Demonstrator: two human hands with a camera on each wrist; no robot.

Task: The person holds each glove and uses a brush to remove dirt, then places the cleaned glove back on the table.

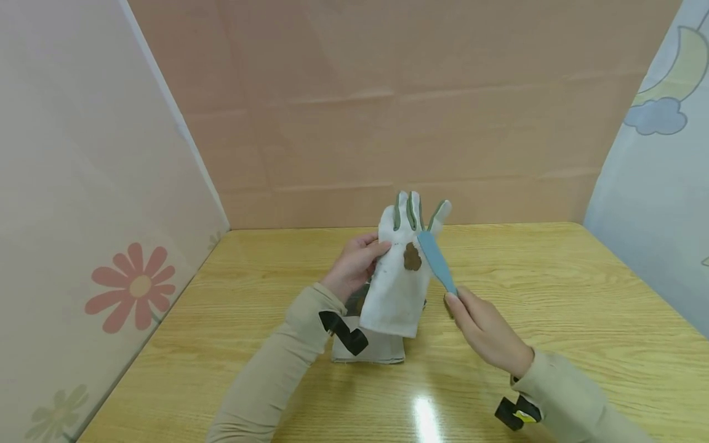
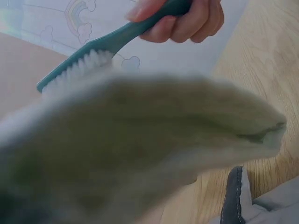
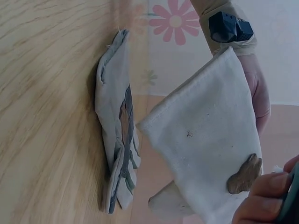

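My left hand (image 1: pixel 354 261) grips a white work glove (image 1: pixel 396 289) by its side edge, thumb on the face turned to me, holding it raised with its fingers upward. Green strips run between the glove's fingers, and a brown patch (image 1: pixel 412 256) marks its middle. In my right hand (image 1: pixel 487 326) is the handle of a blue-green brush (image 1: pixel 437 259). Its white bristles (image 2: pixel 79 70) lie right at the glove's surface, beside the brown patch. A second glove (image 3: pixel 114 126), grey and white, lies on the table beneath the raised one, partly hidden in the head view.
The wooden table (image 1: pixel 249 295) has a tan backdrop (image 1: pixel 388 123) behind it. A flower-printed panel (image 1: pixel 111 184) stands at the left, and a panel with a moon and cloud (image 1: pixel 653 184) at the right.
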